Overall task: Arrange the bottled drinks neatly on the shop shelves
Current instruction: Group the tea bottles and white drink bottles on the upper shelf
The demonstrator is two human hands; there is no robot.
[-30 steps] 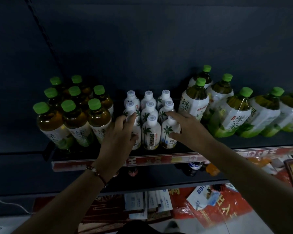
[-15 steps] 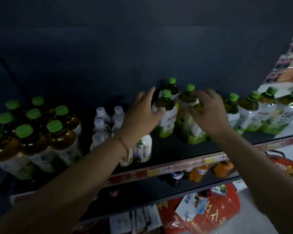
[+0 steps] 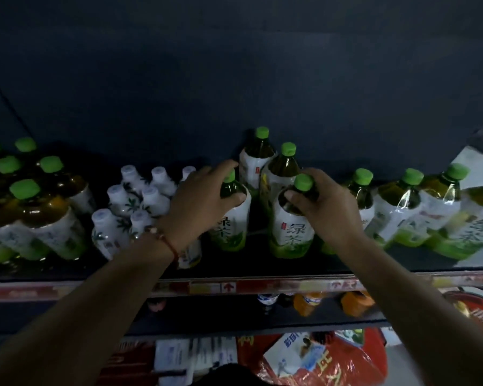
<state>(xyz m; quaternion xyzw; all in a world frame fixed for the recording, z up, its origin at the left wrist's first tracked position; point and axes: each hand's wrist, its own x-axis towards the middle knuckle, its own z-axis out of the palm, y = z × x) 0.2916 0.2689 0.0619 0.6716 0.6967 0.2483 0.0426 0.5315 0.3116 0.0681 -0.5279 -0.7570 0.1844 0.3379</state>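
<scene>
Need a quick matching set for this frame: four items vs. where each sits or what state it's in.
Items:
1. left hand
2. right hand
3. small white bottles
4. orange bottles

Places/states:
A. on the lower shelf
B. grips the neck of a front green tea bottle
C. standing left of the green tea bottles
D. grips the shoulder of a green tea bottle, bracelet on the wrist

Pairs: 1-D, 2-B, 3-C, 4-A

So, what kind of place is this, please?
Most likely a small shop. Rows of green-capped tea bottles and small white bottles stand grouped by kind on a shelf whose front edge carries a red price strip.
</scene>
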